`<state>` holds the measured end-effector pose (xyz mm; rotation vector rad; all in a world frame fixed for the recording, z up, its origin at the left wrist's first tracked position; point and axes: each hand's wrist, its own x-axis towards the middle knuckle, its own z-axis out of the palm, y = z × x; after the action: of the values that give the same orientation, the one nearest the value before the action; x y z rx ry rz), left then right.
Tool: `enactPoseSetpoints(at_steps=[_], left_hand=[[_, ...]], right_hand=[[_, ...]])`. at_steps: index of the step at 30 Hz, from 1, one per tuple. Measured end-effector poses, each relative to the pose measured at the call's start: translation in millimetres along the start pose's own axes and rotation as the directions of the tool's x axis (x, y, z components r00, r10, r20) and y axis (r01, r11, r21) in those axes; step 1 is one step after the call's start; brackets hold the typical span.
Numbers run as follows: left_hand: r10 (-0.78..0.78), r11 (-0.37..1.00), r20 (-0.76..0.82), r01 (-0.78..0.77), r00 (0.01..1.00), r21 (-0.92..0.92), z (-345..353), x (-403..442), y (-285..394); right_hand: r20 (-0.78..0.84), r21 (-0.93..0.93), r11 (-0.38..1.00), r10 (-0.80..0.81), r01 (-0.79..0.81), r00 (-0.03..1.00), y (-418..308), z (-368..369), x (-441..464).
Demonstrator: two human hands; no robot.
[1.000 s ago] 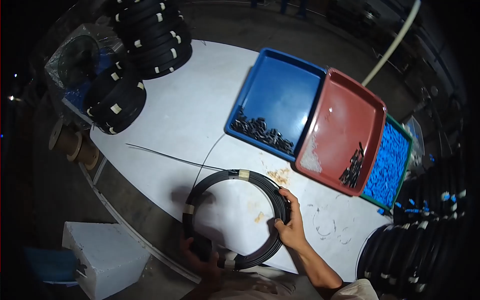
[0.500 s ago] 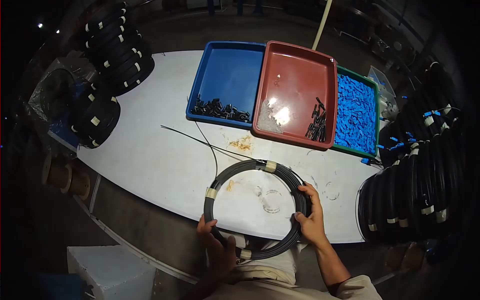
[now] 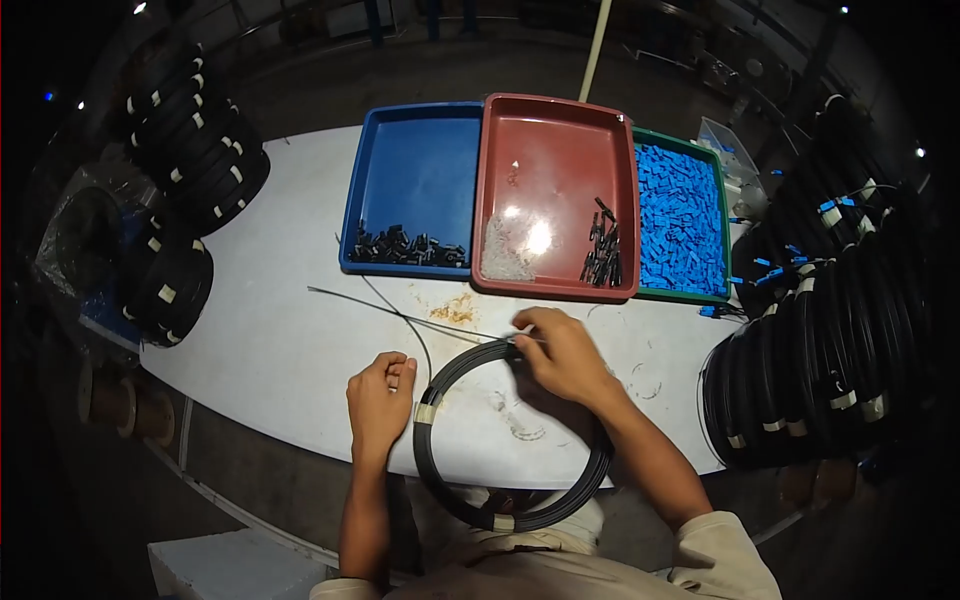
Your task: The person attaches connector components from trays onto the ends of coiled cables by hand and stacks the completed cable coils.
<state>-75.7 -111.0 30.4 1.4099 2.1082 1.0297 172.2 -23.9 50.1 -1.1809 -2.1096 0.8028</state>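
A coil of black cable (image 3: pixel 428 462), bound with pale tape, rests partly on the white table and overhangs its front edge towards my lap. My right hand (image 3: pixel 565 358) is at the coil's far side, thumb and fingers closed around the cable there and covering part of it. Two loose cable ends (image 3: pixel 362 304) stretch from the coil across the tabletop to the left and cross each other. My left hand (image 3: pixel 380 405) is just left of the coil, its fingers curled in and nothing visible in them.
Behind the coil stand a blue tray (image 3: pixel 420 185) with black parts, a red tray (image 3: pixel 555 150) with clear and black pieces, and a green tray (image 3: pixel 728 220) full of blue connectors. Stacked black coils flank the white table (image 3: pixel 290 240) at left (image 3: pixel 190 150) and right (image 3: pixel 800 370).
Both hands have left the coil's near sides. My right hand has moved up to its far side; my left hand has come off it to the left. The view has shifted somewhat.
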Motion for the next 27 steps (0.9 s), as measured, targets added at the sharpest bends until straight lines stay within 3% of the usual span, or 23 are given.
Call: enactPoseSetpoints(at_steps=[1,3,4,6,9,12,15,17,20,22,24,25,27], left_hand=[[0.015,1.000,0.001,-0.015,1.000,0.000,4.9,12.3,2.1],[-0.145,0.985,0.046,0.140,0.988,0.104,16.2,29.6,2.5],[-0.142,0.985,0.041,0.137,0.989,0.104,20.7,33.3,2.9],[-0.145,0.988,0.030,0.143,0.989,0.054,29.2,36.2,1.5],[-0.200,0.980,-0.003,0.200,0.980,-0.008,42.8,37.1,-8.1],[-0.226,0.973,-0.095,0.220,0.969,-0.068,48.0,32.4,-9.2],[-0.287,0.949,-0.185,0.253,0.940,-0.188,50.0,27.6,-20.1],[-0.361,0.863,-0.228,0.231,0.904,-0.450,47.2,24.5,-21.4],[-0.357,0.794,-0.310,0.112,0.881,-0.597,51.0,12.2,-23.1],[-0.334,0.780,-0.354,0.045,0.874,-0.624,55.7,8.6,-38.0],[-0.345,0.805,-0.339,0.089,0.875,-0.587,50.5,6.2,-43.0],[-0.329,0.785,-0.383,0.024,0.863,-0.620,53.7,2.1,-42.1],[-0.318,0.825,-0.399,0.044,0.860,-0.564,51.3,-2.2,-36.7]], right_hand=[[0.028,-0.016,1.000,-0.014,0.014,1.000,4.3,12.0,13.8],[0.101,-0.030,1.000,0.001,0.002,0.995,11.9,34.0,34.2],[0.144,-0.028,0.999,0.026,-0.022,0.989,14.4,42.7,42.8],[0.221,0.059,0.994,0.078,-0.094,0.972,13.3,49.8,51.7],[0.257,0.103,0.992,0.050,-0.078,0.965,18.0,53.2,53.4],[0.175,0.243,0.970,-0.016,-0.028,0.984,19.6,53.0,48.0],[-0.009,0.418,0.905,-0.079,0.075,0.997,21.9,55.7,41.5],[-0.032,0.421,0.900,-0.107,0.111,0.994,20.8,50.0,42.0],[-0.079,0.397,0.899,-0.166,0.183,0.983,25.8,49.1,40.3],[-0.043,0.479,0.874,-0.068,0.080,0.997,29.8,49.7,41.4],[-0.014,0.626,0.780,-0.007,0.014,1.000,32.9,53.1,41.7],[0.009,0.628,0.778,-0.004,-0.002,1.000,33.2,51.4,43.4],[0.063,0.666,0.743,0.028,-0.063,0.998,40.5,53.9,45.2]])
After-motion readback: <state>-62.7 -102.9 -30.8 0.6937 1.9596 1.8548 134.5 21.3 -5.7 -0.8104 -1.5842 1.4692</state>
